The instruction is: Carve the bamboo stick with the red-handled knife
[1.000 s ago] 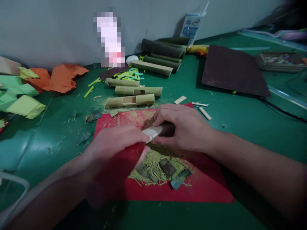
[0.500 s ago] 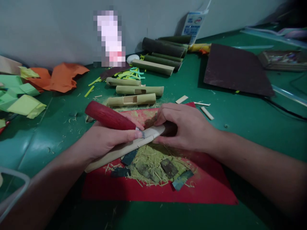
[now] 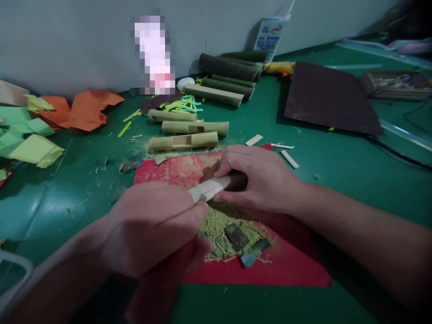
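Note:
My right hand [image 3: 266, 177] is closed around the dark end of a split bamboo piece [image 3: 211, 186], its pale scraped face turned up. My left hand [image 3: 155, 225], slightly blurred, is wrapped around a carving knife [image 3: 157, 285] with a thick red handle that points down toward me. Only a small grey bit of the blade shows, at the bamboo by my left fingers. Beneath both hands lies a red sheet [image 3: 297, 261] with a heap of bamboo shavings [image 3: 222, 234] and dark bark scraps [image 3: 236, 237] on it.
Notched bamboo tubes [image 3: 184, 141] lie behind the sheet, with dark bamboo halves [image 3: 229, 67] farther back. Orange paper [image 3: 89, 110] and green folded paper [image 3: 37, 148] are at left. A dark brown board [image 3: 330, 99] and a small tray [image 3: 394, 84] stand at right.
My left hand has turned over, swinging the red handle from above the bamboo down toward me. It now covers the bamboo's near end. My right hand keeps its grip.

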The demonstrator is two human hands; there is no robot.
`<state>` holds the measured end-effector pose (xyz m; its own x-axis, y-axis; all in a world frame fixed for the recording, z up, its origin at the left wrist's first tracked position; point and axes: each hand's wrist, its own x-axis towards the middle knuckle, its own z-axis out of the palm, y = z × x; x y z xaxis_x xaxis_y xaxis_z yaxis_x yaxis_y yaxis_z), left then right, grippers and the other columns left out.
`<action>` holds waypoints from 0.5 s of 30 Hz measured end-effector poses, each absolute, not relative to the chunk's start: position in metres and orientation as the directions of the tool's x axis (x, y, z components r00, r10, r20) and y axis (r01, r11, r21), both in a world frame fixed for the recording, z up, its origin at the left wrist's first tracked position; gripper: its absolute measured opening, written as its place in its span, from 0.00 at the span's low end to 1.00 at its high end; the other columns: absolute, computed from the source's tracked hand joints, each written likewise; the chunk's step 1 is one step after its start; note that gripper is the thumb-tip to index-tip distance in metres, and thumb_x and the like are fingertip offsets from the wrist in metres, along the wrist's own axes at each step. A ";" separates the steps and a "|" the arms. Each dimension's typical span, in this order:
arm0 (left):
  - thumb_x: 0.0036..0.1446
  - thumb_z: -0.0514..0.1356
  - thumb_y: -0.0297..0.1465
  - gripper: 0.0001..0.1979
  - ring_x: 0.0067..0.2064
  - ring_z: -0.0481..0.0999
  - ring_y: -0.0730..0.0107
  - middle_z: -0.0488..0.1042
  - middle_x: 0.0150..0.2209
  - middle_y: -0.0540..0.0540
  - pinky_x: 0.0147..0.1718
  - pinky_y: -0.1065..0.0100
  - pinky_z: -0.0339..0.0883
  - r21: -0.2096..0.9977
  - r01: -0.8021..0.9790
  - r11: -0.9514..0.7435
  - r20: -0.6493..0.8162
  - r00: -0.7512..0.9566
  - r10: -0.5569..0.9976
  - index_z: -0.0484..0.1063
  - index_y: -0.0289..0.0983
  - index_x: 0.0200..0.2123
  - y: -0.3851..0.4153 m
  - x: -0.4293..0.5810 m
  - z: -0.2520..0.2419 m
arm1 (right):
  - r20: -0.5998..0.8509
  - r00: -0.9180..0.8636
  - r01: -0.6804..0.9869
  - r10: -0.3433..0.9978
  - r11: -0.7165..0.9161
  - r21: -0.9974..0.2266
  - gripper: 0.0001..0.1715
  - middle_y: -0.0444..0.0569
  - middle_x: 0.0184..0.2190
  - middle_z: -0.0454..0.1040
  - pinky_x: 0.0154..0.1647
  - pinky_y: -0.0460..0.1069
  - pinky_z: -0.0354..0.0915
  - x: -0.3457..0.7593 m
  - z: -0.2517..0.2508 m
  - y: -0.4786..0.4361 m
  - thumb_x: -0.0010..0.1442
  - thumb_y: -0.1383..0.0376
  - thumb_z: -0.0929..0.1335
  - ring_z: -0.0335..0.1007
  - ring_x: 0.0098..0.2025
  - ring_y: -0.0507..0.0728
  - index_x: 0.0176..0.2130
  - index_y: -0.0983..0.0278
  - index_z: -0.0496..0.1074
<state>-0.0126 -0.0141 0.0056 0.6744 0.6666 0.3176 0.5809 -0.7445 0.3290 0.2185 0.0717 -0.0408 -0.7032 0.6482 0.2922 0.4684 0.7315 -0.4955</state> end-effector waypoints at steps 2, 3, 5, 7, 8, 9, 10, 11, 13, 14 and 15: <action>0.59 0.61 0.33 0.05 0.27 0.72 0.67 0.75 0.28 0.47 0.24 0.64 0.62 0.257 0.539 -0.802 0.330 0.732 0.597 0.71 0.39 0.31 -0.013 -0.009 0.003 | 0.303 -0.699 0.467 0.648 0.734 -0.493 0.16 0.47 0.34 0.74 0.34 0.50 0.57 0.219 -0.042 0.071 0.50 0.56 0.77 0.68 0.36 0.56 0.33 0.62 0.72; 0.60 0.61 0.32 0.04 0.27 0.72 0.68 0.75 0.29 0.47 0.24 0.65 0.62 0.248 0.541 -0.804 0.347 0.725 0.595 0.72 0.39 0.33 -0.013 -0.008 0.002 | 0.311 -0.699 0.462 0.644 0.738 -0.492 0.16 0.47 0.34 0.74 0.34 0.50 0.56 0.219 -0.042 0.071 0.51 0.56 0.76 0.68 0.36 0.56 0.33 0.62 0.72; 0.59 0.61 0.30 0.03 0.29 0.73 0.71 0.76 0.31 0.49 0.26 0.69 0.65 0.343 0.584 -0.736 0.374 0.634 0.677 0.73 0.39 0.37 -0.010 -0.007 0.000 | 0.332 -0.701 0.441 0.632 0.749 -0.495 0.15 0.47 0.34 0.73 0.34 0.50 0.56 0.219 -0.043 0.070 0.52 0.56 0.76 0.67 0.35 0.55 0.33 0.62 0.72; 0.56 0.61 0.28 0.05 0.32 0.77 0.72 0.78 0.33 0.51 0.31 0.72 0.70 0.467 0.601 -0.648 0.384 0.522 0.761 0.74 0.40 0.38 -0.008 -0.007 -0.002 | 0.348 -0.703 0.422 0.620 0.758 -0.498 0.15 0.48 0.33 0.73 0.34 0.49 0.55 0.219 -0.044 0.070 0.53 0.56 0.75 0.67 0.35 0.55 0.32 0.63 0.71; 0.55 0.61 0.27 0.06 0.34 0.78 0.73 0.79 0.33 0.52 0.34 0.73 0.72 0.540 0.591 -0.599 0.378 0.466 0.800 0.75 0.41 0.37 -0.007 -0.008 -0.003 | 0.353 -0.703 0.418 0.618 0.760 -0.498 0.15 0.48 0.33 0.72 0.34 0.49 0.55 0.219 -0.044 0.070 0.53 0.56 0.75 0.66 0.35 0.55 0.32 0.63 0.71; 0.55 0.61 0.27 0.06 0.34 0.79 0.73 0.80 0.34 0.53 0.35 0.73 0.72 0.614 0.570 -0.545 0.357 0.415 0.837 0.75 0.42 0.36 -0.005 -0.009 -0.003 | 0.357 -0.700 0.419 0.619 0.760 -0.496 0.15 0.47 0.33 0.72 0.34 0.49 0.55 0.219 -0.044 0.070 0.52 0.57 0.75 0.66 0.35 0.55 0.32 0.63 0.70; 0.54 0.61 0.27 0.06 0.34 0.79 0.73 0.80 0.33 0.54 0.35 0.73 0.73 0.683 0.545 -0.487 0.332 0.361 0.871 0.76 0.43 0.35 -0.004 -0.011 -0.003 | 0.359 -0.698 0.423 0.619 0.762 -0.491 0.15 0.47 0.32 0.72 0.34 0.49 0.55 0.219 -0.044 0.070 0.52 0.57 0.75 0.66 0.34 0.55 0.32 0.63 0.70; 0.55 0.61 0.27 0.07 0.34 0.79 0.73 0.80 0.34 0.54 0.35 0.73 0.73 0.742 0.527 -0.415 0.278 0.321 0.905 0.77 0.44 0.35 -0.003 -0.012 -0.003 | 0.358 -0.699 0.427 0.619 0.763 -0.485 0.16 0.47 0.32 0.71 0.34 0.49 0.54 0.219 -0.044 0.070 0.51 0.57 0.75 0.65 0.34 0.54 0.31 0.63 0.69; 0.57 0.63 0.30 0.04 0.32 0.77 0.72 0.80 0.34 0.52 0.31 0.72 0.71 0.845 0.479 -0.238 0.133 0.243 0.961 0.78 0.45 0.35 0.000 -0.017 -0.003 | 0.353 -0.702 0.435 0.619 0.764 -0.476 0.17 0.46 0.32 0.71 0.33 0.49 0.54 0.218 -0.043 0.070 0.51 0.57 0.76 0.65 0.34 0.54 0.30 0.62 0.68; 0.57 0.64 0.33 0.03 0.29 0.76 0.71 0.79 0.32 0.51 0.28 0.71 0.70 0.888 0.440 -0.136 0.049 0.203 0.978 0.78 0.45 0.34 0.002 -0.019 -0.004 | 0.347 -0.704 0.437 0.619 0.763 -0.476 0.17 0.46 0.32 0.71 0.33 0.49 0.53 0.218 -0.043 0.071 0.51 0.57 0.76 0.65 0.34 0.54 0.30 0.62 0.67; 0.58 0.64 0.36 0.04 0.26 0.74 0.71 0.78 0.30 0.50 0.25 0.70 0.68 0.922 0.387 -0.024 -0.050 0.181 0.982 0.79 0.44 0.35 0.004 -0.021 -0.005 | 0.338 -0.707 0.439 0.621 0.760 -0.479 0.17 0.46 0.32 0.71 0.33 0.49 0.53 0.218 -0.042 0.071 0.51 0.57 0.76 0.65 0.34 0.55 0.30 0.62 0.67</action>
